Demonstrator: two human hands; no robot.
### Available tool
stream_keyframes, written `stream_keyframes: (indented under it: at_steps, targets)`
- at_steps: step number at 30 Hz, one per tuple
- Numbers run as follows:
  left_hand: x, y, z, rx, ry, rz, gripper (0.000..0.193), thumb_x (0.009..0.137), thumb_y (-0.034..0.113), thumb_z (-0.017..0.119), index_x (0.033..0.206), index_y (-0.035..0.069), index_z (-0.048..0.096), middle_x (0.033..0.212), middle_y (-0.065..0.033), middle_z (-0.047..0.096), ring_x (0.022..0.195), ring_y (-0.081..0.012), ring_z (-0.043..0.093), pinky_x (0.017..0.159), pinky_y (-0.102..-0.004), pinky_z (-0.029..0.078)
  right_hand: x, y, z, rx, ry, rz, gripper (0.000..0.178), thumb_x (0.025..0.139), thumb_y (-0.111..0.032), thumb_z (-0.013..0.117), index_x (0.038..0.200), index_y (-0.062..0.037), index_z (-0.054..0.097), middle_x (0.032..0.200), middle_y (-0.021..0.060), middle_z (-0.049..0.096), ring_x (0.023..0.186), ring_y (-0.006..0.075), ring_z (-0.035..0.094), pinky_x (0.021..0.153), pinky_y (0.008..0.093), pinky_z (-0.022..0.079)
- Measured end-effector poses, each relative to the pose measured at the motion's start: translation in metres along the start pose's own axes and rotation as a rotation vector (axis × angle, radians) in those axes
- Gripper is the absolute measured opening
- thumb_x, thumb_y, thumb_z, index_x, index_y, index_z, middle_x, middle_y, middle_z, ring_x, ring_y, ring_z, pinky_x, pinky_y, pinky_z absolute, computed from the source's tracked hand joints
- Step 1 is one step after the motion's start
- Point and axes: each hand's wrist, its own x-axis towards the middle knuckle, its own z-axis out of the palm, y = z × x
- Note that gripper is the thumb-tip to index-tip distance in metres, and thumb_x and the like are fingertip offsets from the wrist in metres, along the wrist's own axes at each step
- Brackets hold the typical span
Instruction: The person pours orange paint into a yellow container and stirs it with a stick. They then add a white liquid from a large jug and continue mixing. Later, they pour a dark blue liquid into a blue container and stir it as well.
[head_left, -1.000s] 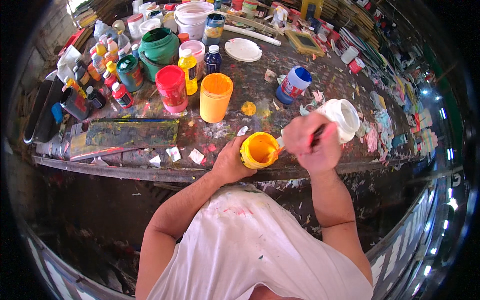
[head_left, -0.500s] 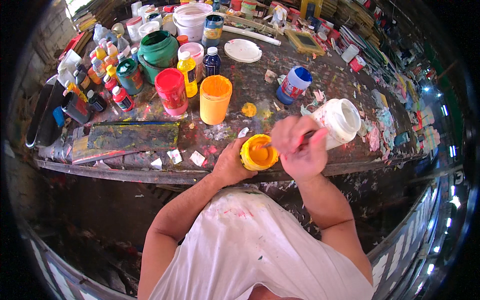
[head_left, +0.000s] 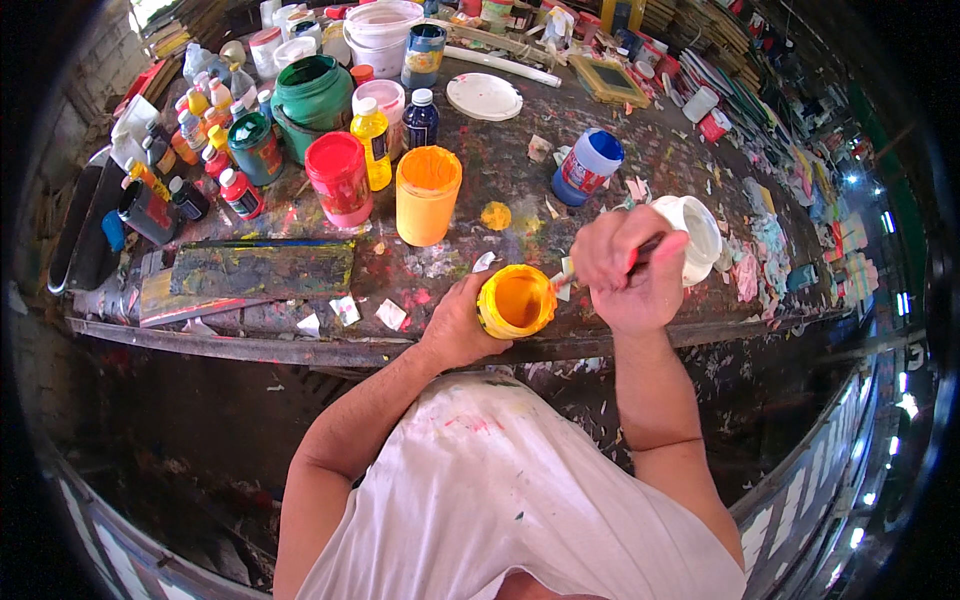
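My left hand [head_left: 462, 322] wraps round the side of a yellow jar [head_left: 546, 308] at the table's front edge. The jar's mouth faces up, with yellow-orange paint on its inner wall. In my right hand [head_left: 632, 265] is a thin stick-like tool [head_left: 563, 276], whose exact kind I cannot make out; my fingers hide most of it. Its tip is just outside the jar's right rim. Partly hidden behind my right hand stands a large white jar [head_left: 700, 240]. A jar of orange paint [head_left: 429, 205] is beyond my left hand.
Red [head_left: 338, 180], green [head_left: 312, 100] and blue [head_left: 588, 168] paint containers stand farther back, with several small bottles at left. A paint-smeared board [head_left: 262, 270] lies at front left. A white lid [head_left: 484, 97] and paper scraps dot the stained table [head_left: 480, 150].
My right hand has moved right and slightly back, bringing the tool out of the yellow jar's mouth. My left hand still holds the jar. The view has shifted slightly.
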Motion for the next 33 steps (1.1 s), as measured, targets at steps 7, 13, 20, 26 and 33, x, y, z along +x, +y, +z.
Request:
stream_keyframes:
  at_steps: [7,13,20,26,33]
  targets:
    - [0.001,-0.001,-0.001,-0.005,-0.021,-0.014,0.105,0.069,0.022,0.103,0.158,0.009,0.050,0.149,-0.0212,0.064,0.142,-0.0443,0.061,0.121,-0.0529,0.051,0.007,0.000,0.006,-0.020,-0.228,0.118,0.062,0.120,-0.062,0.043,0.090,-0.0095,0.054,0.071,0.0009,0.047,0.060,0.0144,0.040,0.056,0.0342,0.034]
    - [0.001,-0.003,0.000,-0.016,-0.004,0.011,0.105,0.069,0.022,0.103,0.158,0.010,0.051,0.147,-0.0212,0.065,0.140,-0.0445,0.062,0.119,-0.0535,0.052,0.007,0.005,0.013,-0.127,-0.067,-0.017,0.062,0.120,-0.064,0.042,0.089,-0.0109,0.053,0.071,0.0005,0.046,0.060,0.0148,0.039,0.055,0.0341,0.033]
    - [0.002,-0.003,0.000,-0.023,0.003,0.017,0.105,0.068,0.021,0.104,0.158,0.010,0.051,0.147,-0.0215,0.064,0.141,-0.0449,0.061,0.120,-0.0538,0.051,0.001,0.004,0.003,-0.059,-0.003,-0.056,0.061,0.119,-0.062,0.047,0.091,-0.0082,0.056,0.072,0.0015,0.048,0.059,0.0158,0.040,0.059,0.0340,0.036]
    - [0.001,-0.001,-0.001,0.032,0.022,0.048,0.104,0.070,0.023,0.105,0.156,0.006,0.051,0.142,-0.0202,0.068,0.136,-0.0423,0.066,0.115,-0.0505,0.055,-0.001,0.005,0.006,-0.114,-0.242,0.152,0.064,0.120,-0.064,0.043,0.086,-0.0111,0.050,0.072,0.0007,0.044,0.061,0.0146,0.038,0.056,0.0330,0.034]
    - [0.001,-0.001,0.001,0.028,0.020,0.057,0.105,0.070,0.023,0.106,0.157,0.006,0.050,0.142,-0.0206,0.068,0.136,-0.0424,0.066,0.115,-0.0510,0.055,-0.006,0.014,-0.004,-0.020,-0.143,0.066,0.063,0.120,-0.064,0.042,0.088,-0.0101,0.052,0.072,0.0017,0.046,0.060,0.0148,0.039,0.057,0.0336,0.034]
